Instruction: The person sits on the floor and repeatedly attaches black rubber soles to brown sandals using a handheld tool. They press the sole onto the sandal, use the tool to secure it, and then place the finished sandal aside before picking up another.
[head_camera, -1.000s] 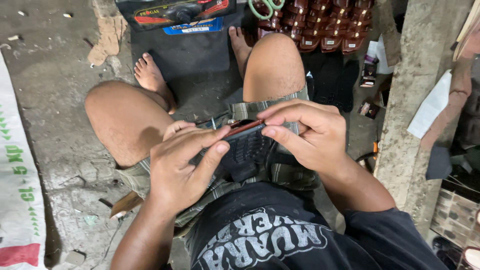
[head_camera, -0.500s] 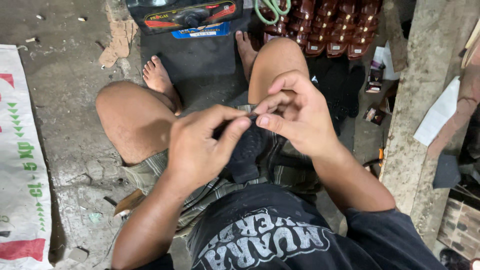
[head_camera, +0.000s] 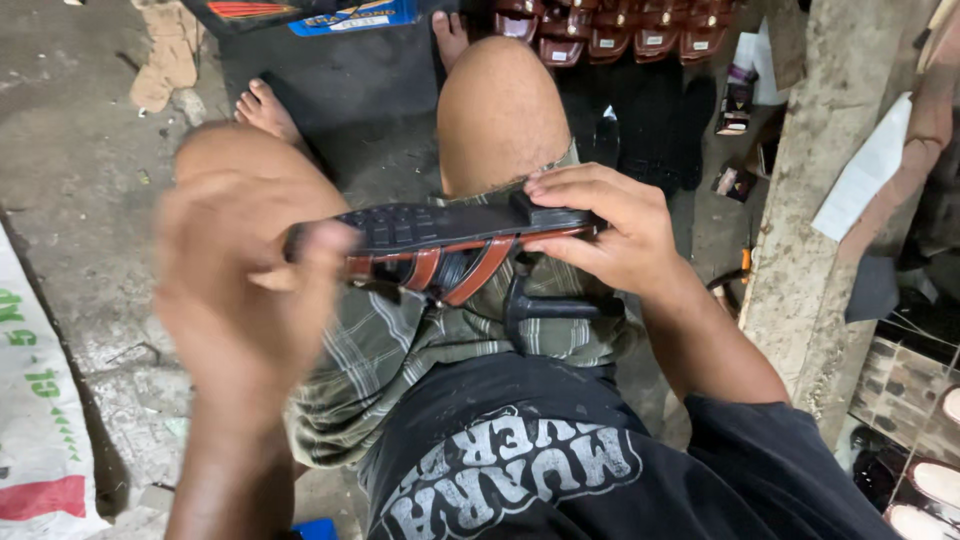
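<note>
Ridged black-soled sandal (head_camera: 450, 235) between both hands

We held the sandal (head_camera: 450, 235) mid-frame over our lap — left hand (head_camera: 240, 290) at its left end, right hand (head_camera: 610, 235) at its right — with more sandals (head_camera: 610, 30) along the top edge.

A black-soled sandal (head_camera: 450, 245) with brown straps lies sole-up, level, across the lap.

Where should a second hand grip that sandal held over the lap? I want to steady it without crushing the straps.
Judging by its pose, grip the sandal at its free toe end, from the left: sole faces up, straps hang beneath, and the right hand already pinches the heel end.
</note>
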